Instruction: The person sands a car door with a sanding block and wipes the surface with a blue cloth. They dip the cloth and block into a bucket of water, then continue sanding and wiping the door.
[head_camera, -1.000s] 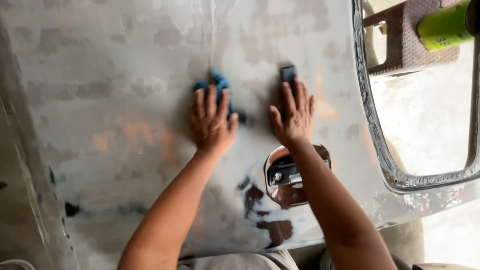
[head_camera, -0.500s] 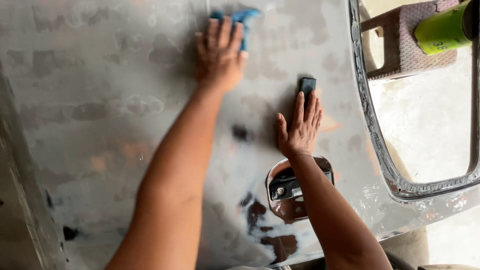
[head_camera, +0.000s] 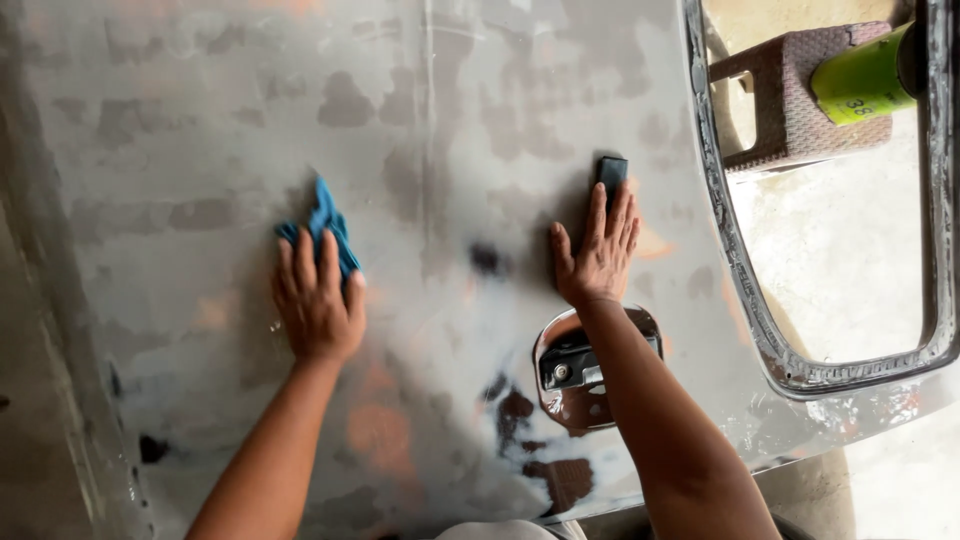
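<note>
A grey, patchy sanded car door panel fills the view. My left hand lies flat on it, pressing a blue cloth that sticks out past the fingertips. My right hand is also flat on the panel, fingers over a small black sanding block whose top end shows above them. Just below my right wrist is the chrome door-handle recess.
The door's window opening with its bare metal frame is at the right. Through it show a brown woven stool, a green cylindrical can and a concrete floor. Dark and orange worn patches mark the lower panel.
My left hand swept the blue cloth up the panel, then came back down and to the left. My right hand with the block has stayed near the handle recess.
</note>
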